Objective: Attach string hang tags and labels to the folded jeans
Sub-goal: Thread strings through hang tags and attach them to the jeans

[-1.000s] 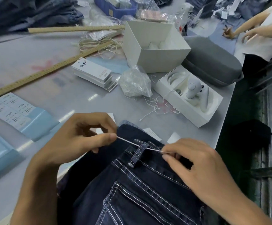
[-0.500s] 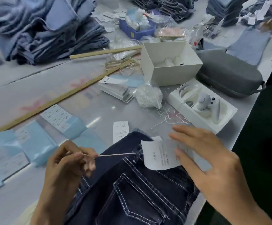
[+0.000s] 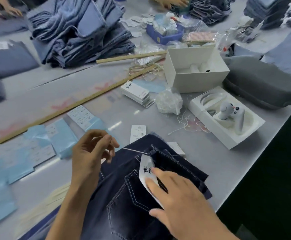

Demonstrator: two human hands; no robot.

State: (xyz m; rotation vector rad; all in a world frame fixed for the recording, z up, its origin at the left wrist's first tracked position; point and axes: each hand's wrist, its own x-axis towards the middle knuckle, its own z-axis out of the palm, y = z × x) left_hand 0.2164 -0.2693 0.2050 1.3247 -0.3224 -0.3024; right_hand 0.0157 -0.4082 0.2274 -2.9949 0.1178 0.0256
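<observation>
Dark indigo denim jeans with pale contrast stitching [image 3: 129, 196] lie folded at the near edge of the grey table [image 3: 202, 153], waistband away from the person, back pocket facing up. A white paper hang tag [image 3: 147, 168] rests on the pocket under the right hand [image 3: 179, 201]; it carries bold black brush-style characters, partly covered by the fingers and not fully readable. The right hand's fingers are straight and spread, pressing the tag flat. The left hand [image 3: 91, 153], just left of the waistband, pinches the end of a thin white string [image 3: 135, 150] between thumb and forefinger; the string runs taut to the belt loop beside the tag. Just beyond the left hand lies a white printed slip [image 3: 137, 133], its print too small to read. Further beyond, a stack of white tags [image 3: 136, 91] shows similar black characters, blurred. Light-blue sheets [image 3: 61, 135] left of the left hand bear illegible print.
</observation>
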